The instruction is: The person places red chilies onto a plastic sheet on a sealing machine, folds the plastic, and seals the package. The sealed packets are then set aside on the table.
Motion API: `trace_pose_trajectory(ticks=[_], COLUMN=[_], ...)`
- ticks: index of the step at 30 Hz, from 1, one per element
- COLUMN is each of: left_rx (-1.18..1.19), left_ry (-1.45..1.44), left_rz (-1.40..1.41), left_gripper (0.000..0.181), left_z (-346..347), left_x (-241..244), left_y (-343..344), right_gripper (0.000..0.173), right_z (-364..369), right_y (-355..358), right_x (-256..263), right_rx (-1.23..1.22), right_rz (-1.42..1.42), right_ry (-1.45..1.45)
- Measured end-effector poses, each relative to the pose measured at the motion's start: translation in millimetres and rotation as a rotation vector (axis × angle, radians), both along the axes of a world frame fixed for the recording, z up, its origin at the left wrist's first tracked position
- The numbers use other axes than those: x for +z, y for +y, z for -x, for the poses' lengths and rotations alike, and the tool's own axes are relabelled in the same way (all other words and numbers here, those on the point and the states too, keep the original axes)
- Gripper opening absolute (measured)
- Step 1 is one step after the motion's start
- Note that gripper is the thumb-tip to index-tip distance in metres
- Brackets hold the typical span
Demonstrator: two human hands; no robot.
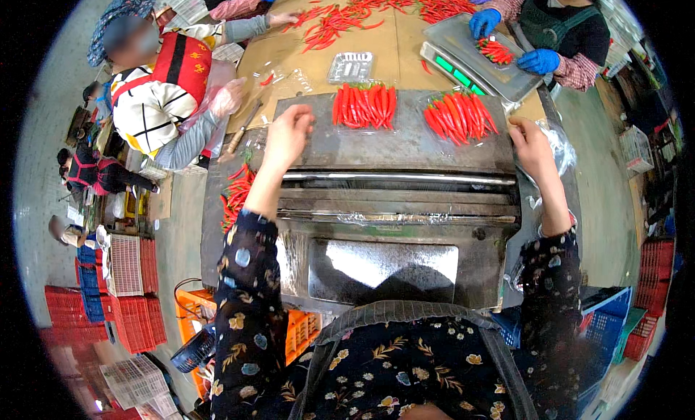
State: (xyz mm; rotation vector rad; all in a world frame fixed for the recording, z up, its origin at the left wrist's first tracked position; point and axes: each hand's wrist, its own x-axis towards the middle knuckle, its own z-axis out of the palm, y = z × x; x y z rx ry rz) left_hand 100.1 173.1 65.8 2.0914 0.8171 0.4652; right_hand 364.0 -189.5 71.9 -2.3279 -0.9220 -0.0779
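Two clear plastic trays of red chili peppers rest on the metal top of a film-wrapping machine: the left tray of chilies (pixel 364 107) and the right tray of chilies (pixel 460 116). My left hand (pixel 289 131) is left of the left tray, fingers loosely bent, with nothing visible in it. Beyond the right tray, my right hand (pixel 531 143) hovers by the machine's right edge with bent fingers, also without a visible load. Nearer me are a shiny metal roller (pixel 399 178), a bar with crumpled clear film (pixel 396 219) and a flat metal plate (pixel 383 268).
Loose chilies (pixel 237 194) lie beside my left forearm. An empty clear tray (pixel 350 67) and a wooden-handled knife (pixel 244 126) lie ahead. A blue-gloved co-worker handles chilies on a digital scale (pixel 483 61). Another co-worker reaches toward a chili heap (pixel 339 23). Crumpled film (pixel 559 148) is at right.
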Motion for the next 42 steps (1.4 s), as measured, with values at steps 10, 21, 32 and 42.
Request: trace_pose_trajectory(ticks=[10,21,32,42], left_rx=[-0.181,-0.341,-0.448,-0.477], left_ry=[0.130,0.213,0.408,0.491], left_rz=[0.423,0.452,0.349,0.190], left_gripper=[0.034,0.025,0.016,0.031], left_z=[-89,-81,-42,-24], left_x=[-12,-11,9,10], left_y=[55,58,22,-26], right_gripper=[0.023,0.022,0.020,0.019], right_z=[-35,-41,-87,-45], right_y=[25,39,34,58], right_x=[-12,0,-8,28], right_rx=[0.105,0.140,0.222,0.097], right_rz=[0.067,0.124,0.060,-0.082], right_ry=[0.389,0.476,0.483,0.176])
